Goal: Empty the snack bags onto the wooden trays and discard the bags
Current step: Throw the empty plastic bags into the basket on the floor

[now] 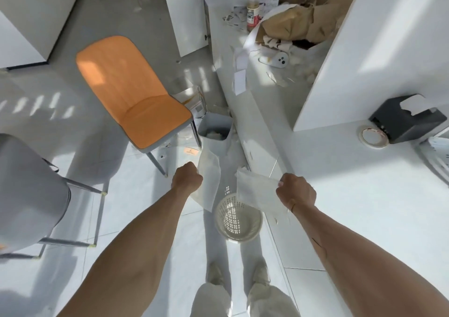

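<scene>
I stand over the floor with both arms stretched forward. My left hand point(187, 178) is closed on the top corner of a limp white snack bag point(210, 180) that hangs down. In my right hand point(295, 191) I pinch the corner of a second flat white bag point(257, 192). Both bags hang just above and beside a small white perforated waste basket point(239, 217) on the floor, in front of my feet. The basket looks empty inside. No wooden trays are in view.
A grey bin point(215, 132) with crumpled paper stands by the white counter point(364, 195). An orange chair point(136, 93) and a grey chair point(29, 192) are on the left. On the counter lie a tape roll point(374, 136), a dark dispenser point(408, 119), a bottle point(253, 5) and brown paper point(294, 22).
</scene>
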Motion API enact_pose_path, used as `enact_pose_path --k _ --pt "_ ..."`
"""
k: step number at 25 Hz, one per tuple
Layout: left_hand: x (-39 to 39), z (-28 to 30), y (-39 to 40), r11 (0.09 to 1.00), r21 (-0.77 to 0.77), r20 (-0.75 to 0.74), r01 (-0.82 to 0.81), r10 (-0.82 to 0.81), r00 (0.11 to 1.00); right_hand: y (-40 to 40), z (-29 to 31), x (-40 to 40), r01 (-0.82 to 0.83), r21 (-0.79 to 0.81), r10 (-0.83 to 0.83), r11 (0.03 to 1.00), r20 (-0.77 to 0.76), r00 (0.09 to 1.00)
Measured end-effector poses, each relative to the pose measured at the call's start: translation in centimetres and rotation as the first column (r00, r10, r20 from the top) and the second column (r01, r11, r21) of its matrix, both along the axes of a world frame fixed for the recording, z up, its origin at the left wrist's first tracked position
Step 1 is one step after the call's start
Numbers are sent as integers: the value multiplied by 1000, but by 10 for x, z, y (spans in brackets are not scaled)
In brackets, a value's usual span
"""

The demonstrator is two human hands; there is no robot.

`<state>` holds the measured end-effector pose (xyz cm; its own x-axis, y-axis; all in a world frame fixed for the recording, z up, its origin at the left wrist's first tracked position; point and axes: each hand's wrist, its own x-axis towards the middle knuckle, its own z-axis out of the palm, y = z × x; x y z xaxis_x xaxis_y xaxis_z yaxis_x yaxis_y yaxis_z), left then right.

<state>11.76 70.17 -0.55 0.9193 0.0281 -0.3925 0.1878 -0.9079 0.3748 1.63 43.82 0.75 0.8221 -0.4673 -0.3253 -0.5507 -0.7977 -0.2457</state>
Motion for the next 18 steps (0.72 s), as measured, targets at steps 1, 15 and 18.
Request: enact_pose_path --k 1,15,18 --pt "-3 -9 1 1000 -17 -17 -13 13 1000 2 -9 0 9 13 -9 1000 -15 1000" --pt "-27 -198 -20 982 -88 -348 -168 128 929 12 -185 20 228 156 -171 961 -313 934" --pt "-22 -259 -29 977 -87 -403 -193 143 904 11 -247 31 322 188 -239 928 -363 901"
